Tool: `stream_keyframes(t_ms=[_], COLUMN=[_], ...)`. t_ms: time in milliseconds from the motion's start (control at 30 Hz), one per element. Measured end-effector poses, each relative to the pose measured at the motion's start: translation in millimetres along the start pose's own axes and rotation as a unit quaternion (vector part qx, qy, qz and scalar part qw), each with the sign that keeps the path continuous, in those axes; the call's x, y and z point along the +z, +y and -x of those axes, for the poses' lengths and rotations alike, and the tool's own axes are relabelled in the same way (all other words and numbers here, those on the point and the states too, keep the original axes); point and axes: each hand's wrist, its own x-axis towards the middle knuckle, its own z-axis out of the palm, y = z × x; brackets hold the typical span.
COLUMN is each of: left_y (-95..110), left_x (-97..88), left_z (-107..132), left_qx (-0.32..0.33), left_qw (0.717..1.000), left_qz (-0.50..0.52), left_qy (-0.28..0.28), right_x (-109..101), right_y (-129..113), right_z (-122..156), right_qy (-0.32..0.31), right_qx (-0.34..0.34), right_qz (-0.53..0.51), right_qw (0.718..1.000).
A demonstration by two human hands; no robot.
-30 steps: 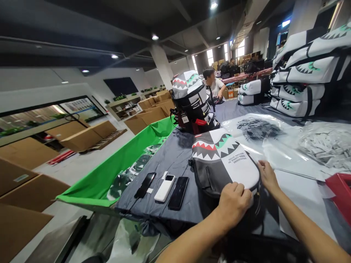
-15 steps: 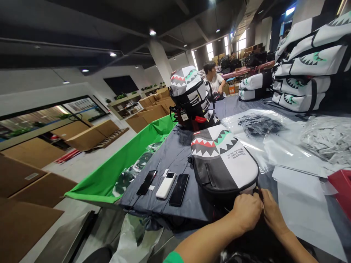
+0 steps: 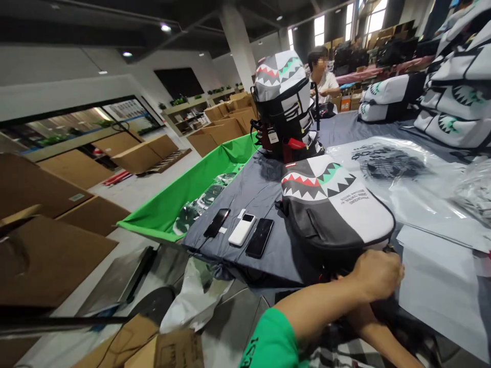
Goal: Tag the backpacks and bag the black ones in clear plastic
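Head view, item in hand's reach: one grey-and-white smooth-faced backpack (image 3: 326, 220) with a red, green and white toothed print, lying print upward near the front edge of a worktop (image 3: 282, 260) covered in dark grey cloth. Left hand (image 3: 378, 276): fingers curled, at the backpack's near right corner; whether it held anything could not be told. Right hand (image 3: 358, 313): crossed beneath the left forearm (image 3: 326, 306), mostly hidden; its grip could not be told.

Risks noted: a hard pull off the front might have tipped the backpack over, little worktop lying before it. Crossed wrists might have fouled each other. A leftward swing might have struck a black glass-faced phone (image 3: 260, 238), the nearest of three devices; a rightward one might have creased loose white flat sheets (image 3: 441, 276), just beside the corner.
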Motion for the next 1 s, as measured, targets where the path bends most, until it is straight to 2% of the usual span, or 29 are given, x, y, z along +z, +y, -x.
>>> stream_keyframes(t_ms=[67, 200, 300, 400, 500, 600, 633, 700, 767, 800, 833, 900, 1000], left_y=[-3, -31, -50, -54, -58, -71, -75, -83, -87, -87, -86, -81, -66], left_x=[4.7, 4.3, 15.1, 21.1, 0.7, -28.2, -33.1, -31.0, -16.0, -6.8, 1.6, 11.7, 8.3], left_z=[16, 78, 114, 125, 126, 128, 129, 130, 130, 130, 130, 131, 136], left_qx=[0.052, 0.143, 0.109, 0.047, 0.060, 0.093, 0.098, 0.109, 0.126, 0.129, 0.127, 0.110, 0.075], left_qw=[0.996, 0.975, 0.975, 0.971, 0.968, 0.963, 0.960, 0.956, 0.956, 0.956, 0.956, 0.958, 0.957], left_qz=[-0.059, -0.135, -0.115, -0.012, 0.046, 0.041, 0.034, 0.009, -0.035, -0.059, -0.078, -0.087, -0.032], left_qy=[0.048, 0.107, 0.154, 0.235, 0.237, 0.249, 0.260, 0.272, 0.263, 0.257, 0.252, 0.249, 0.279], right_x=[3, -14, -21, -18, -21, -46, -58, -84, -109, -120, -129, -141, -146], right_y=[-3, 1, -4, -19, -32, -34, -30, -13, 15, 31, 47, 75, 98], right_z=[-4, -2, 2, -8, -28, -35, -30, -12, 14, 26, 37, 52, 59], right_qy=[-0.015, -0.037, -0.048, -0.060, -0.087, -0.120, -0.105, -0.023, 0.077, 0.107, 0.121, 0.107, 0.064], right_qx=[-0.004, -0.005, 0.013, 0.037, 0.052, 0.056, 0.063, 0.088, 0.118, 0.130, 0.142, 0.157, 0.174], right_qz=[-0.033, -0.095, -0.144, -0.183, -0.211, -0.231, -0.221, -0.169, -0.094, -0.055, -0.014, 0.058, 0.093], right_qw=[0.999, 0.995, 0.988, 0.981, 0.972, 0.964, 0.968, 0.981, 0.986, 0.984, 0.982, 0.980, 0.978])
